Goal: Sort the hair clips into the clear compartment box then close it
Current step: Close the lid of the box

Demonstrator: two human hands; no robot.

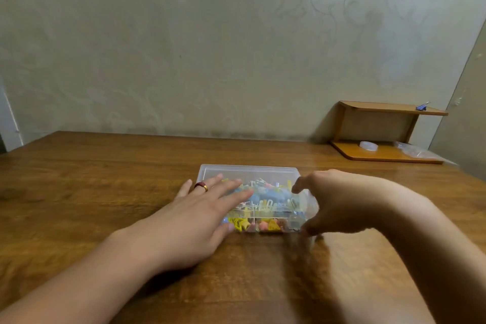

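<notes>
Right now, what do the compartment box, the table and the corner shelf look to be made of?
Compartment box: clear, glossy plastic by the look; the coloured clips show through its walls. Table: brown wood or wood-look laminate with visible grain and a dull sheen. Corner shelf: smoother orange-brown board, probably laminate.

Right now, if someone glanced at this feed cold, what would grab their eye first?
The clear box of colourful clips at the middle of the wooden table, with both hands on it: the left hand, wearing a red ring, lies flat over its left side, while the right hand curls around its right end. After that, the small wooden shelf at the far right against the wall.
</notes>
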